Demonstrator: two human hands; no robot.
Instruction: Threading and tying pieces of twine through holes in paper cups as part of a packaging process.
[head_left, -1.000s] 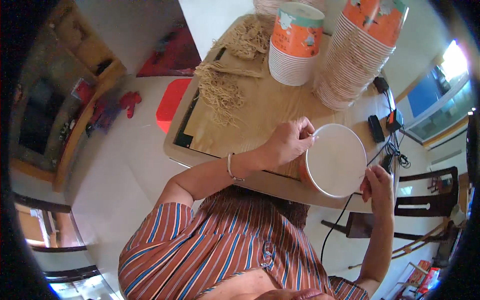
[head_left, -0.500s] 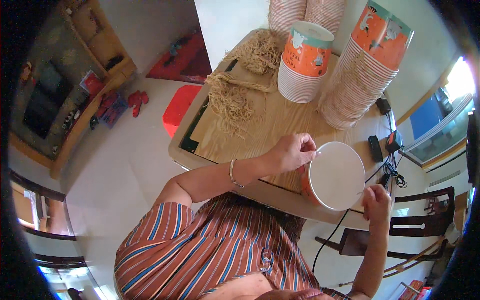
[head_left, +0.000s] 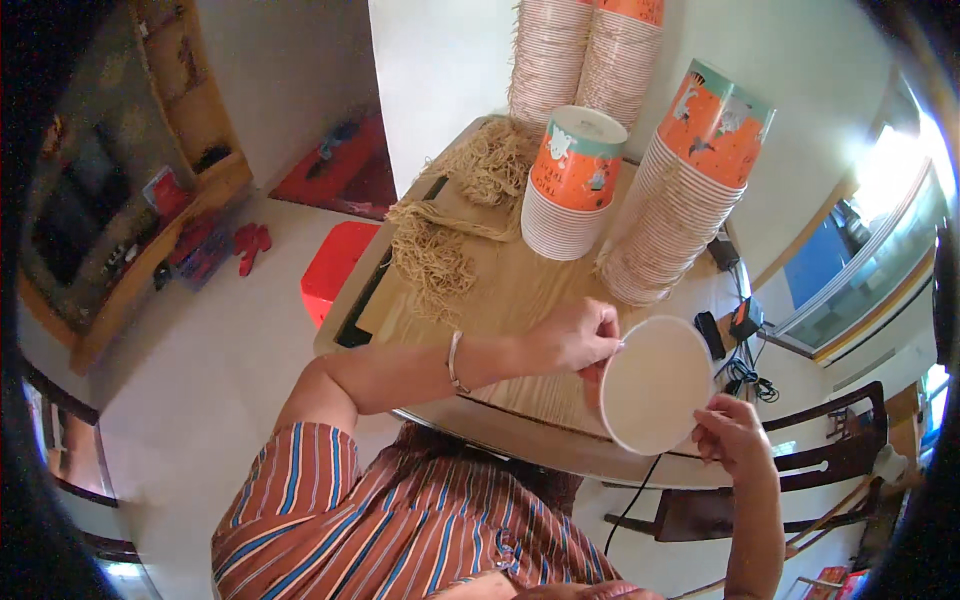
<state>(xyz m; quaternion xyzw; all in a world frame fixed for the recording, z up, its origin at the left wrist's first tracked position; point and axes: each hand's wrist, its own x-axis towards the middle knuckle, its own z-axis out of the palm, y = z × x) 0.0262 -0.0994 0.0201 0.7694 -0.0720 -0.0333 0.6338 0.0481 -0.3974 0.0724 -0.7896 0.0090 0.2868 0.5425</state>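
A round paper bucket [head_left: 658, 385], off-white inside and orange outside, is held over the near edge of the table with its mouth turned up toward me. My left hand [head_left: 582, 338], wearing a bracelet, pinches the rim at its left side. At the lower right of the rim, my right hand [head_left: 735, 432] has its fingers curled against the edge; whether a cord is also between them is too small to tell. Tan twisted cords [head_left: 435, 262] lie in a loose heap on the tabletop [head_left: 500, 330], beyond my left forearm. Another cord bundle [head_left: 490, 165] sits behind it.
A short stack of orange-and-green buckets [head_left: 570, 190] stands upside down mid-table. A tall stack [head_left: 680, 190] leans to its right, with more stacks [head_left: 548, 75] behind. Black cables and adapters [head_left: 742, 345] lie at the right edge. A dark wooden chair [head_left: 700, 510] and red stool [head_left: 340, 265] flank the table.
The view has shifted, so the table sits lower in it. My right hand has closed in on the bucket's rim, and the bucket's mouth tilts more toward me. My left hand keeps its pinch.
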